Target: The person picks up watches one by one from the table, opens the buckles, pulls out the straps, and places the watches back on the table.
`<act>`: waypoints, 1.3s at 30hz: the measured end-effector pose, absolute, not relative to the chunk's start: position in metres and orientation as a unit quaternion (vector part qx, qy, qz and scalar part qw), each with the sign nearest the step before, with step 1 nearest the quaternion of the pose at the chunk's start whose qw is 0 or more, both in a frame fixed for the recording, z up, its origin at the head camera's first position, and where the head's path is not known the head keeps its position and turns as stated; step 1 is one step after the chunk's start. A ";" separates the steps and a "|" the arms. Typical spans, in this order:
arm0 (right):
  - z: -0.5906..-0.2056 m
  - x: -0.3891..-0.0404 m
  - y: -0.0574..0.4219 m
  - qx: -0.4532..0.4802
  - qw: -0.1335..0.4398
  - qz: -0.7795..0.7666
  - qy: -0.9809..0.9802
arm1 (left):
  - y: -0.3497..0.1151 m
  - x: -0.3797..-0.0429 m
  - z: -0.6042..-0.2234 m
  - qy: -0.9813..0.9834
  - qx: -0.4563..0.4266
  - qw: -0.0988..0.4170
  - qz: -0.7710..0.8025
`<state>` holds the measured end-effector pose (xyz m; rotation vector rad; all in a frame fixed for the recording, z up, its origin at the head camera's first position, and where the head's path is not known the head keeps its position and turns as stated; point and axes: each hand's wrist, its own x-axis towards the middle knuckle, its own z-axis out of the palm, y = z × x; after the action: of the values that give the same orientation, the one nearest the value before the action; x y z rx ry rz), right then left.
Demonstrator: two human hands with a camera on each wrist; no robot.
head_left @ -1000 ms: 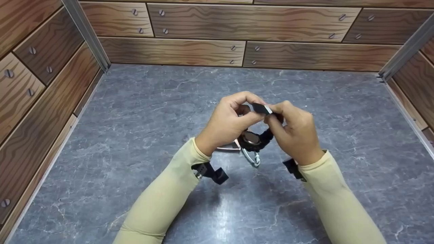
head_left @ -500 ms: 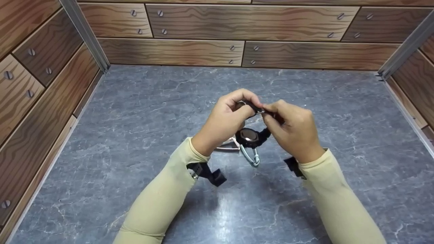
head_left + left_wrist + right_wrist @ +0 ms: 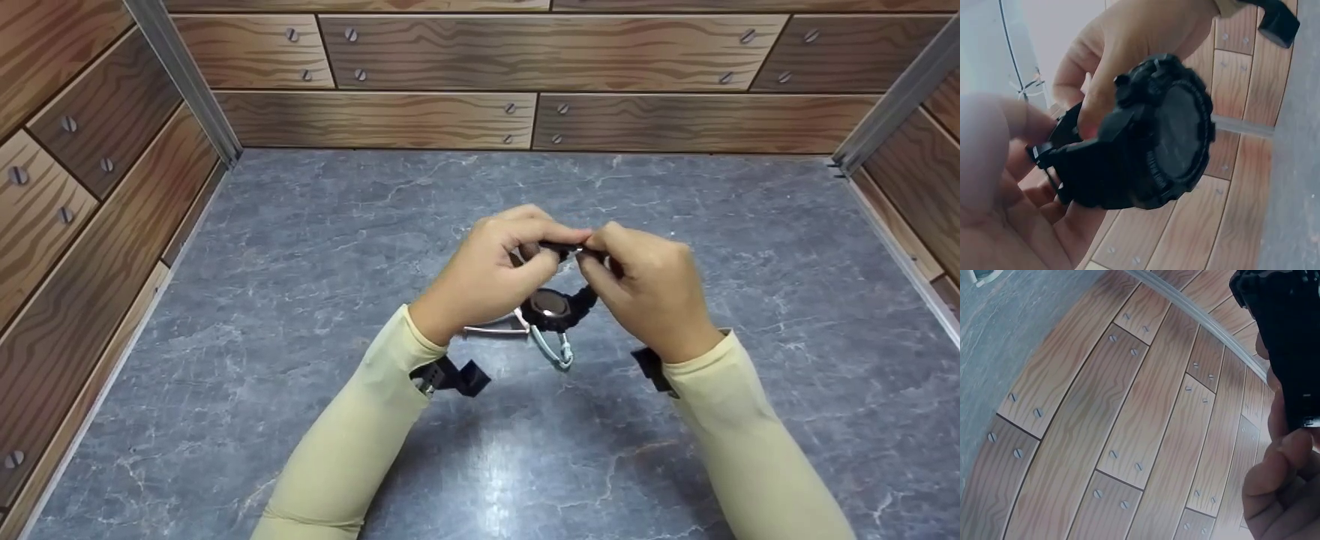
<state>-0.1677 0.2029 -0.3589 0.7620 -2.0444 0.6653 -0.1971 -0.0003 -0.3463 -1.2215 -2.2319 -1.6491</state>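
A black wristwatch [image 3: 549,306] with a round face hangs below both hands, held up in front of the person. My left hand [image 3: 491,266] pinches one end of the strap. Opposite it, my right hand [image 3: 649,289] pinches the strap by the metal buckle, and the fingertips of both hands meet there. In the left wrist view the watch face [image 3: 1179,132] is turned sideways, and the buckle [image 3: 1044,154] sits between the hands. The right wrist view shows the dark strap [image 3: 1292,343] up close, with fingertips at its lower end. Fingers partly hide the strap ends.
Behind the watch, a pale green cord loop [image 3: 555,349] and a thin pinkish band [image 3: 495,330] lie on the grey marbled tabletop [image 3: 337,225]. Wood-patterned panels [image 3: 420,120] wall in the back and sides. A black camera mount [image 3: 457,375] juts from the left wrist.
The strap end between the fingers, tilted up and plainly visible before, now lies flatter and is mostly covered. My left index finger has stretched toward the right hand, which stays nearly in place.
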 end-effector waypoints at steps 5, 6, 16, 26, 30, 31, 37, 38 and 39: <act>-0.357 -0.166 0.202 0.310 0.435 0.254 -0.806 | 0.001 -0.195 -0.344 -0.741 -0.390 0.055 -0.544; -0.357 -0.166 0.202 0.310 0.437 0.251 -0.806 | 0.002 -0.194 -0.343 -0.746 -0.381 0.057 -0.544; -0.356 -0.165 0.202 0.332 0.434 0.230 -0.805 | 0.000 -0.190 -0.339 -0.766 -0.342 0.025 -0.544; -0.357 -0.162 0.202 0.342 0.450 0.240 -0.789 | 0.003 -0.185 -0.336 -0.770 -0.338 0.041 -0.540; -0.356 -0.161 0.200 0.342 0.453 0.256 -0.783 | 0.003 -0.188 -0.339 -0.727 -0.363 0.041 -0.581; -0.355 -0.160 0.200 0.345 0.451 0.256 -0.782 | 0.002 -0.189 -0.340 -0.717 -0.370 0.037 -0.589; -0.351 -0.156 0.199 0.385 0.419 0.252 -0.783 | -0.005 -0.196 -0.343 -0.686 -0.427 -0.025 -0.588; -0.351 -0.156 0.199 0.390 0.413 0.250 -0.784 | -0.006 -0.197 -0.343 -0.688 -0.435 -0.034 -0.580; -0.350 -0.156 0.199 0.395 0.409 0.248 -0.785 | -0.007 -0.198 -0.342 -0.690 -0.443 -0.039 -0.570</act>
<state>-0.1563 0.1991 -0.3504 0.9945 -1.9767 0.6259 -0.1975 -0.0071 -0.3424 -1.4286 -2.2255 -1.8380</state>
